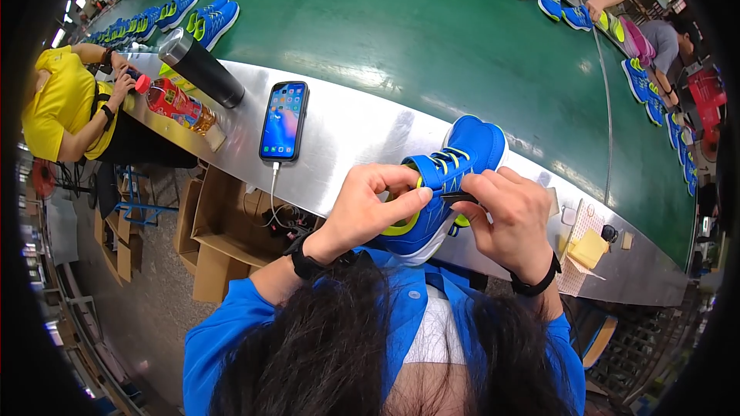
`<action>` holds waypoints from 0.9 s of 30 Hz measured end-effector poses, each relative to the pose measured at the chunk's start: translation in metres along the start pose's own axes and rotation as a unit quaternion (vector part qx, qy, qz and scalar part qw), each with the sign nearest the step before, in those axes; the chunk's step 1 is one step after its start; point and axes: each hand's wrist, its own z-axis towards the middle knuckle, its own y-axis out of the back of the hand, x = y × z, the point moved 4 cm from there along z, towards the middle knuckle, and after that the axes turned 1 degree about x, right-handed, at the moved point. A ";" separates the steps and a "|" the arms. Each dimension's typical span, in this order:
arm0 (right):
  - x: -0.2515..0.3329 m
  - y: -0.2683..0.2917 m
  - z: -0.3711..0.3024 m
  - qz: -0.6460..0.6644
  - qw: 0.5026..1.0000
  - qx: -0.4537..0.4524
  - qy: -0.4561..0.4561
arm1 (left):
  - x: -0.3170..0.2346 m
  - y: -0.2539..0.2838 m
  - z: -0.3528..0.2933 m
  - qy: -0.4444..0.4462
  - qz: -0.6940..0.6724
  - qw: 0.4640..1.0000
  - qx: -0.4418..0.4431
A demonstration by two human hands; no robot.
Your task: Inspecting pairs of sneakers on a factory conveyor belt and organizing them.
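Note:
A blue sneaker [479,141] with lime-yellow laces and a white sole is right in front of me at the bench's near edge, toe pointing away. My left hand [365,206] grips it at the collar, fingers partly inside the opening and thumb along the upper. Over the shoe's side, my right hand [515,214] is closed on a small dark pointed tool [458,197]. Its tip touches or nearly touches the upper beside the strap; its exact kind is hidden by my fingers.
On the metal ledge [339,115] lie a charging phone [283,122], a black tumbler [204,69], a drink bottle [179,104] and a yellow pad [588,249]. Beyond runs a green conveyor belt [370,23] with more blue sneakers [216,21]. Co-workers stand left and far right; cardboard boxes [231,219] sit below.

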 end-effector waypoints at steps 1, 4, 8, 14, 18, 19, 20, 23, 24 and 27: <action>0.000 -0.001 -0.001 -0.001 1.000 0.018 -0.003 | 0.000 0.001 0.000 -0.018 0.025 1.000 0.006; -0.005 -0.007 -0.005 0.059 0.997 0.038 -0.033 | 0.000 0.003 0.001 -0.025 0.040 0.999 0.010; -0.017 -0.008 -0.014 0.197 0.975 0.007 -0.099 | -0.004 0.004 0.000 0.020 0.003 1.000 -0.003; -0.053 -0.013 -0.045 0.234 0.928 -0.154 -0.246 | -0.001 0.007 -0.002 0.000 0.038 0.992 -0.119; -0.065 -0.019 -0.060 0.169 0.925 -0.109 -0.323 | 0.000 -0.003 0.003 -0.147 0.313 0.924 -0.163; -0.074 -0.031 -0.068 0.208 0.913 -0.111 -0.333 | 0.007 -0.005 0.006 -0.143 0.314 0.923 -0.168; -0.071 -0.035 -0.069 0.206 0.918 -0.110 -0.321 | 0.015 -0.007 0.009 -0.139 0.315 0.923 -0.173; -0.046 -0.046 -0.053 0.220 0.934 -0.093 -0.267 | 0.032 -0.006 0.008 -0.039 0.113 0.977 -0.177; -0.037 -0.046 -0.049 0.216 0.943 -0.099 -0.232 | 0.038 -0.007 0.005 0.055 -0.036 0.981 -0.181; -0.029 -0.040 -0.033 0.209 0.952 -0.124 -0.185 | 0.011 -0.008 0.002 -0.024 0.030 0.985 -0.167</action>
